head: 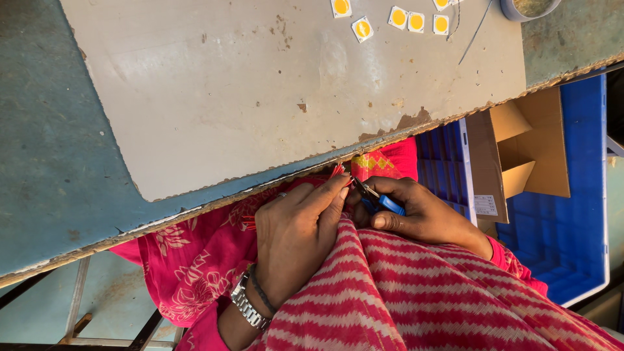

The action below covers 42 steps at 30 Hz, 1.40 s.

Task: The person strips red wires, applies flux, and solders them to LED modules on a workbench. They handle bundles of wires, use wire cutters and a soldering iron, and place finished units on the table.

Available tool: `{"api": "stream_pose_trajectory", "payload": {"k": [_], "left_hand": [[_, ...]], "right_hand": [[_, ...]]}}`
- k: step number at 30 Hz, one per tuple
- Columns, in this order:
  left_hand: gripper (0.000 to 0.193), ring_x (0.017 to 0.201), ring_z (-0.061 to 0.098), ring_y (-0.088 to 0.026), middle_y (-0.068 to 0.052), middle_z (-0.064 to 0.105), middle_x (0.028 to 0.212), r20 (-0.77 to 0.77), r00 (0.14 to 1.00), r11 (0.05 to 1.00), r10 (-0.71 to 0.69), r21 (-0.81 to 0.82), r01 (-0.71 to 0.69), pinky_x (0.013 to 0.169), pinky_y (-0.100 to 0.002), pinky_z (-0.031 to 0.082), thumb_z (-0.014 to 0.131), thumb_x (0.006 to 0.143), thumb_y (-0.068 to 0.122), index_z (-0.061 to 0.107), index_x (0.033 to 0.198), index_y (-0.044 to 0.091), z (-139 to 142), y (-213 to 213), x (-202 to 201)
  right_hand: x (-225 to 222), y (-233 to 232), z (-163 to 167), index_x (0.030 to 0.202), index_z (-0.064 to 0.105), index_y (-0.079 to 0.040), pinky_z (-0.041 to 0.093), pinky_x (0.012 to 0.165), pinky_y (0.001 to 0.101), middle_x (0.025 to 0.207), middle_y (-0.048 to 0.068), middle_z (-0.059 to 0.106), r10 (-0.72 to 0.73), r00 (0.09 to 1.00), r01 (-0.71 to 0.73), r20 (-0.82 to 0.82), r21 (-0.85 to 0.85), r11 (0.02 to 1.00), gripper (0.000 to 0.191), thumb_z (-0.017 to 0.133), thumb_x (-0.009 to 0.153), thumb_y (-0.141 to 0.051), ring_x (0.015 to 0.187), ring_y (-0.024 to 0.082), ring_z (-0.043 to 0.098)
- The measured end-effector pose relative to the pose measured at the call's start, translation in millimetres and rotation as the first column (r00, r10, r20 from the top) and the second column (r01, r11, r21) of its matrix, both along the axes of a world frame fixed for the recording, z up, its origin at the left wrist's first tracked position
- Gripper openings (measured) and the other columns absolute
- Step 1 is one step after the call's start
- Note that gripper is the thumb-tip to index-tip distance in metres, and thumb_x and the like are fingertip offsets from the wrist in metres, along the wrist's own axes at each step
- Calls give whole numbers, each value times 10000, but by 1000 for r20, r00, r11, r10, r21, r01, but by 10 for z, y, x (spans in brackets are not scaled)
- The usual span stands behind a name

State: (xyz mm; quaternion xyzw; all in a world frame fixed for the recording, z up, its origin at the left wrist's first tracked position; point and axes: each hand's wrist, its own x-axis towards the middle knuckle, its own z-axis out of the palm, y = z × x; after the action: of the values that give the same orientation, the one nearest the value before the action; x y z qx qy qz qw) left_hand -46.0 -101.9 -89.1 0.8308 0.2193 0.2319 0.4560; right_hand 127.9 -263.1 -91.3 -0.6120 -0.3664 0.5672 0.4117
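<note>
My left hand sits in my lap below the table edge, fingertips pinched on a small bundle of thin red wires. A metal watch and a dark band circle that wrist. My right hand is right beside it, closed around small pliers with blue handles. The plier jaws point at the red wires next to my left fingertips. Both hands rest over pink floral cloth and a red-and-white striped cloth.
A worn grey board lies on the blue-green table above my hands. Several small square chips with yellow centres lie at its far edge, beside a thin wire and a round container. A blue crate with a cardboard box stands at right.
</note>
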Motion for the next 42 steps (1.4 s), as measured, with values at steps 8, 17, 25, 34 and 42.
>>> {"api": "stream_pose_trajectory", "payload": {"k": [8,17,25,34,42], "left_hand": [[174,586,639,-260,-98,658,723,17,1000,999,-3,-35,3,514,-382,464,701,970,182,769,1110,106,-1,-3,4],[171,587,646,-262,-107,668,720,17,1000,999,-1,-51,2,520,-386,469,700,964,167,766,1106,98,-15,-8,5],[175,596,652,-267,-108,681,737,15,1000,999,-11,-53,12,524,-393,472,696,963,162,762,1111,96,-38,-18,10],[181,644,687,-276,-122,714,789,16,1000,992,-17,-128,19,565,-382,507,693,968,166,760,1118,91,-31,-38,14],[234,840,790,-187,-144,791,1031,117,990,900,-79,-419,121,725,-298,605,632,1007,157,721,1194,48,-52,21,9]], "right_hand": [[2,14,-2,1279,638,-2,525,868,310,932,41,682,12,999,-12,49,-7,1000,507,726,939,-367,895,135,616],[3,3,-35,1255,648,-10,526,862,315,935,43,687,19,997,-18,73,-11,1000,473,719,941,-356,900,135,622],[0,5,-45,1230,654,-23,522,841,310,916,38,680,13,995,-9,101,-41,999,450,713,933,-356,884,126,609],[0,-130,-214,1133,655,-1,510,886,308,976,40,683,-40,997,42,70,-25,999,363,697,995,-334,948,123,593],[353,-335,-88,1250,641,28,604,834,398,1068,146,725,-80,991,109,-105,313,943,606,666,988,-518,962,270,749]]}}
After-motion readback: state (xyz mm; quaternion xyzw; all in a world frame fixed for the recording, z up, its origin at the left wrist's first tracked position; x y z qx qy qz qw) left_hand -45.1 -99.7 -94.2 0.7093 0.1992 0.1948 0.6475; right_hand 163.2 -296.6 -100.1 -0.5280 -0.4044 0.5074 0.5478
